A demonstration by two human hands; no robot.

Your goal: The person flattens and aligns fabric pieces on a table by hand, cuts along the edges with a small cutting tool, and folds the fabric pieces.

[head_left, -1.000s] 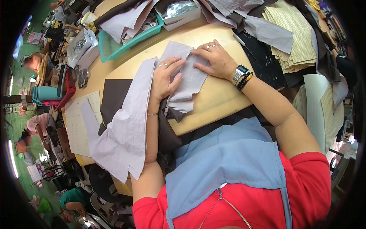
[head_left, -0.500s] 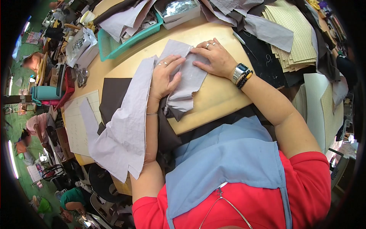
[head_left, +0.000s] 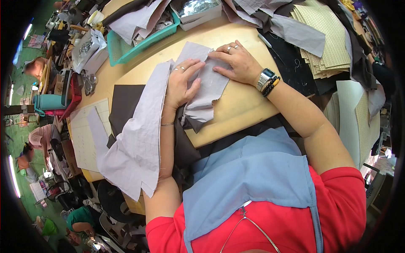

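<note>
A pale lilac-grey cloth piece [head_left: 209, 86] lies on the wooden table, its lower end bunched over darker fabric. My left hand [head_left: 183, 84] rests on this cloth, fingers stretched forward and thumb apart. From the right, my right hand [head_left: 238, 63] touches the same cloth near its upper edge; its fingers are slightly bent, with a gap between thumb and forefinger. A larger lilac-grey cloth [head_left: 137, 143] drapes along my left forearm and hangs past the table edge. Dark brown fabric [head_left: 124, 101] lies partly beneath it.
A teal basket [head_left: 139, 55] holding fabric and a white box [head_left: 200, 19] stand at the back. Stacked quilted yellowish sheets [head_left: 325, 38] lie to the right, near a pen-like tool [head_left: 265, 41]. A ruled paper sheet [head_left: 86, 147] lies left. Other people work farther left.
</note>
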